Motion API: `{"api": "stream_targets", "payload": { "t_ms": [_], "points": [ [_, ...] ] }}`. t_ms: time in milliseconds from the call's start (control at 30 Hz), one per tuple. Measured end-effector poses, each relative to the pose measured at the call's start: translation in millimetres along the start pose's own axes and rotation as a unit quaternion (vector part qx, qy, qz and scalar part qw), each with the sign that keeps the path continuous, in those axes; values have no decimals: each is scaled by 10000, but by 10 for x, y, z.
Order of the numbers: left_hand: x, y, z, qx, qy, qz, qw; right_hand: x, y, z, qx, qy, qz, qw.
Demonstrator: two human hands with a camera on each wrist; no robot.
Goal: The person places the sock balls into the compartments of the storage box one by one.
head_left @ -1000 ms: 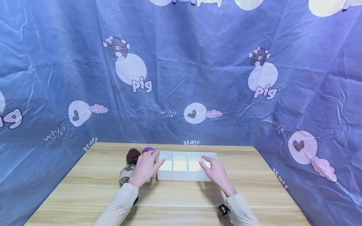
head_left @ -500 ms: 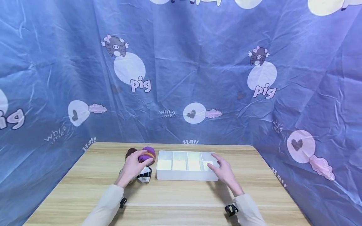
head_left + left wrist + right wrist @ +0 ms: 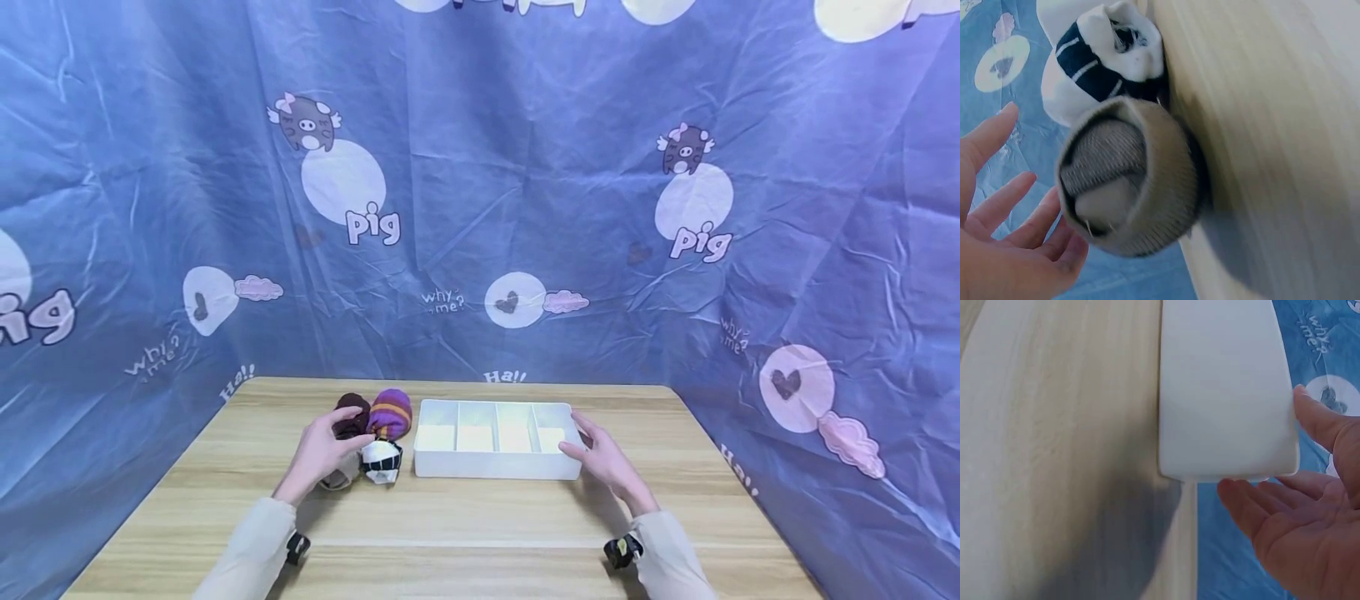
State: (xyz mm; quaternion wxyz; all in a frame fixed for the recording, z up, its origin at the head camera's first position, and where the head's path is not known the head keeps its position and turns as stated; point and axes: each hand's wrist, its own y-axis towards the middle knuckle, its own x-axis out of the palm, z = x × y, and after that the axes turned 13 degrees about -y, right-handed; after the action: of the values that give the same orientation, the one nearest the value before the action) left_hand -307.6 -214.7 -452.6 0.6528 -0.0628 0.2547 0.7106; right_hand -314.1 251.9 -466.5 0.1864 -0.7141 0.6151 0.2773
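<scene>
step: sorting rolled socks into the tray looks about to start; nothing in the tray [image 3: 573,446] yet, all four compartments bare.
left hand [image 3: 321,454]: over the sock cluster at the tray's left end, fingers apart and relaxed, tips near the brown sock [image 3: 351,414]; gripping nothing as far as the views show.
right hand [image 3: 609,463]: fingers straight and spread, just beside the tray's right end; touching or not, cannot tell.
socks: brown sock and purple striped sock [image 3: 391,412] at the back, white-navy sock [image 3: 382,461] in front, grey sock [image 3: 1129,178] under the left hand. All on the table [image 3: 480,517], left of the tray.
next move (judgement): left hand needs to close round one roll and carry it right, over the tray wall; right hand probably steadies the tray.
left wrist view: shows the grey roll's open cuff and folded inside, mostly hidden in head view; palm open beside it, not touching.
right wrist view: shows the tray's end wall close up, with the thumb [image 3: 1316,419] at its edge.
head view only: tray compartments, purple and brown socks.
</scene>
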Motion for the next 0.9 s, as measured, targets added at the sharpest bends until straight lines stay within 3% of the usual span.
{"api": "stream_targets", "payload": {
  "t_ms": [267, 500, 900],
  "points": [
    [-167, -57, -122, -395, -679, -463, 9958, -37, -30, 150, 82, 577, -307, 9978],
    [-255, -59, -235, -823, -1252, -873, 9849, -72, -46, 199, 8, 668, -467, 9967],
    [-324, -57, -393, -1061, -1654, -1299, 9719, -32, -21, 183, 561, 1042, -561, 9914]
  ]
}}
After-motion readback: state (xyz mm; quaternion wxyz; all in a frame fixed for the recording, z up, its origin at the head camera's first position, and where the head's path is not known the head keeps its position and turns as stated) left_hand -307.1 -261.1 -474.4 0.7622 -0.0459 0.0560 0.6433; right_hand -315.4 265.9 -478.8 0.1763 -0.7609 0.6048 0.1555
